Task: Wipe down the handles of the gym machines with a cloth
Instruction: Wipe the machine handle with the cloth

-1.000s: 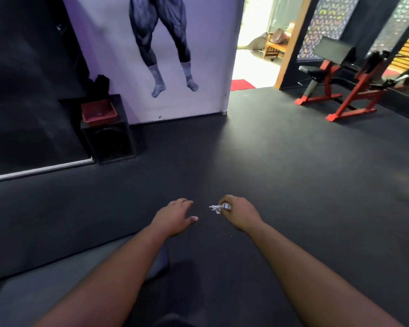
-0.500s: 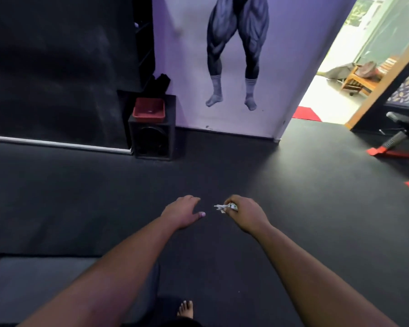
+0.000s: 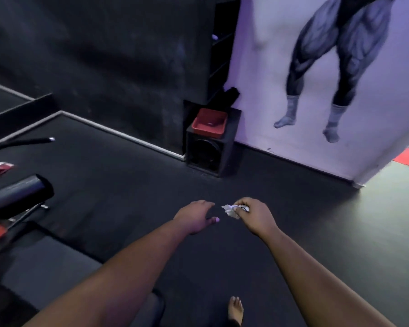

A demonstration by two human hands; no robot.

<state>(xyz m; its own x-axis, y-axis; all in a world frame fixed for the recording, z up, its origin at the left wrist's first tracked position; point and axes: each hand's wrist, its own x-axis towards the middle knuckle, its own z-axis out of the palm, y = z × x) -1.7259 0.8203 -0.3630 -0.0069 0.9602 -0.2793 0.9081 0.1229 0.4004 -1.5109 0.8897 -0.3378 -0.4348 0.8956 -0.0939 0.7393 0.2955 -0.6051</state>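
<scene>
While the right hand (image 3: 255, 218) pinches the crumpled cloth (image 3: 230, 210) at its fingers (image 3: 240, 207), the left hand (image 3: 194, 217) hangs relaxed and empty just beside it. No handle is under either hand; a padded roller (image 3: 19, 193) and a thin bar (image 3: 21, 142) lie well off to the left. Best, I judge, to spread the cloth wider before wrapping it round a grip.

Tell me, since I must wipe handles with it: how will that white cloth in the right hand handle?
Probably floppy: the cloth sits crumpled, its free end sticking out of the right hand. Likely very light, since a fingertip pinch holds it. It looks small, so it may need refolding often.
</scene>
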